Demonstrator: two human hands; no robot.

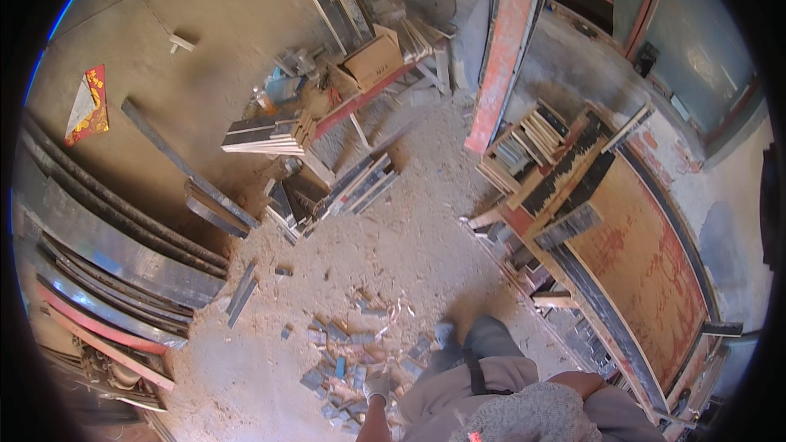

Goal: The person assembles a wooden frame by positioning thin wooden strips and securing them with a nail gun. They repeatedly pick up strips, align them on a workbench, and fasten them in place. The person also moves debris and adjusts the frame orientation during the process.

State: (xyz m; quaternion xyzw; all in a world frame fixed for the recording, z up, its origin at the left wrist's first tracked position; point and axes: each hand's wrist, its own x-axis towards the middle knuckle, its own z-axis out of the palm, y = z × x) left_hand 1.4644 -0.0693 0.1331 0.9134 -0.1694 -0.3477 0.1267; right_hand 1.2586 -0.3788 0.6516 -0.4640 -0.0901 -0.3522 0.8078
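Observation:
My left hand (377, 386), in a pale glove, hangs low in front of me at the bottom of the view. Below and around it lies a heap of small wood offcuts (333, 329), mostly dark-faced blocks with some pale slivers. The hand is too small in the picture to make out its fingers or anything between them. Part of my bent right arm (575, 381) shows beside my grey knitted top (532, 416), but the right hand is hidden.
On my right stands a workbench with a reddish-brown panel (639, 266) and stacked wood strips (536, 135). Long boards (123, 245) lean along the left. Ahead, a low bench holds a cardboard box (373, 61) and a plank stack (270, 133). A tall red-faced board (506, 49) stands upright.

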